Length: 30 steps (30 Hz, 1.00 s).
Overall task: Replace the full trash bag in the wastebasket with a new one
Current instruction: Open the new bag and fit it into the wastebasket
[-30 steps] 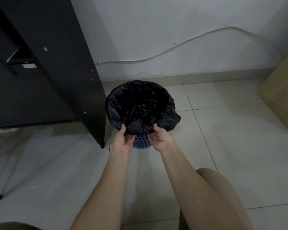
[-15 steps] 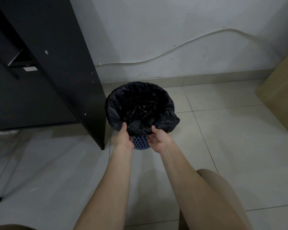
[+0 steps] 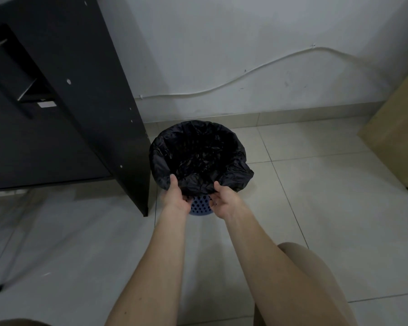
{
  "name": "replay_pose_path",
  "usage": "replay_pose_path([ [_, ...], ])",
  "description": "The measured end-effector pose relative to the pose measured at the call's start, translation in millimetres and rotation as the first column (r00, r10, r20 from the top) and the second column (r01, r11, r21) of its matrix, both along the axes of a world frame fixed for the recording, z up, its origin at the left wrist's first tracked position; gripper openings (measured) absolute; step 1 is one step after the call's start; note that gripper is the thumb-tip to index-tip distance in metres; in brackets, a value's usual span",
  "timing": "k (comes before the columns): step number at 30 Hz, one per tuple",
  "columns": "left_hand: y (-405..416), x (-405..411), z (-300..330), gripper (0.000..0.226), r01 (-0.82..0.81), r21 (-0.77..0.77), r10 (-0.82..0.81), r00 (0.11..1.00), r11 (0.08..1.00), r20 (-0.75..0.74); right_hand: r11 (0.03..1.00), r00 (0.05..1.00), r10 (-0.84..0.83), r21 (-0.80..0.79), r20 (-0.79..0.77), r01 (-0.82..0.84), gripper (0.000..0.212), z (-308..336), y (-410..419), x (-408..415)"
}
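You are looking down at a pale tiled floor [image 3: 339, 220] with a white wall [image 3: 245, 43] at the back. A big black desk [image 3: 68, 102] stands on your left, and a tan board [image 3: 398, 142] leans in on your right. Just beside the desk panel sits the wastebasket [image 3: 200, 207], blue with little holes. A black trash bag [image 3: 198, 154] lines it and folds down over the rim. The bag looks open and mostly hollow inside, so it seems to be the new one. I think you are on the last step: tucking its edge down around the rim.

Your left hand [image 3: 176, 198] and your right hand [image 3: 224, 201] are both at the near side of the rim. Each thumb lies on top of the folded plastic, and the fingers curl under it, so both hands pinch the bag's edge. They are half closed, not fists.

Next you likely need to pull the fold down evenly and smooth it flat. Go gently, because thin plastic can tear or slip off the far side.
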State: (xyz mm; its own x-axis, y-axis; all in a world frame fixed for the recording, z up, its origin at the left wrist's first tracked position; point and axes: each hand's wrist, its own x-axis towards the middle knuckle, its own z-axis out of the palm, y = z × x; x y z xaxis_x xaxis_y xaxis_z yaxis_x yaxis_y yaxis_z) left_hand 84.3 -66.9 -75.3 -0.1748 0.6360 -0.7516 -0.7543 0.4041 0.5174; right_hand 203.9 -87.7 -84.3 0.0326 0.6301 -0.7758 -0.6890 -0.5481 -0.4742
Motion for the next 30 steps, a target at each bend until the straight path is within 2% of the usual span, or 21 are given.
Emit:
replay_pose_path([
  [2, -3.3, 5.9, 5.8, 0.071, -0.022, -0.022, 0.021, 0.999, 1.0, -0.048, 1.0, 1.0, 0.0, 0.001, 0.004, 0.0, 0.032, 0.3, 0.2, -0.2],
  [6, -7.5, 15.8, 2.8, 0.04, -0.052, -0.04, 0.045, 0.986, 0.998, -0.157, 1.0, 1.0, 0.001, 0.0, 0.015, -0.001, 0.031, 0.8, 0.5, -0.4],
  [13, 2.8, 0.2, -15.4, 0.04, -0.021, 0.033, 0.017, 0.994, 0.999, 0.11, 1.0, 1.0, 0.008, -0.012, 0.029, -0.007, 0.032, -1.4, 4.5, -2.1],
  [17, 8.2, -5.0, -11.1, 0.039, -0.024, 0.014, 0.022, 0.991, 1.0, 0.129, 1.0, 0.999, 0.005, -0.016, 0.041, -0.005, 0.032, -0.6, 5.1, -3.5],
  [22, 8.7, -2.4, -5.2, 0.039, -0.014, -0.005, 0.014, 1.0, 1.0, 0.017, 1.0, 0.999, 0.0, -0.006, 0.047, 0.0, 0.032, 1.6, 4.3, -5.3],
  [26, -9.6, -3.1, -5.0, 0.043, -0.004, 0.171, -0.003, 0.999, 0.985, 0.039, 0.999, 0.998, -0.045, 0.015, 0.043, 0.045, 0.034, 0.9, 4.2, -9.0],
  [30, -29.0, 2.6, -18.7, 0.039, 0.196, 0.159, -0.187, 0.98, 0.968, -0.068, 0.998, 0.998, -0.056, 0.016, 0.041, 0.055, 0.031, -2.2, -0.1, -19.0],
])
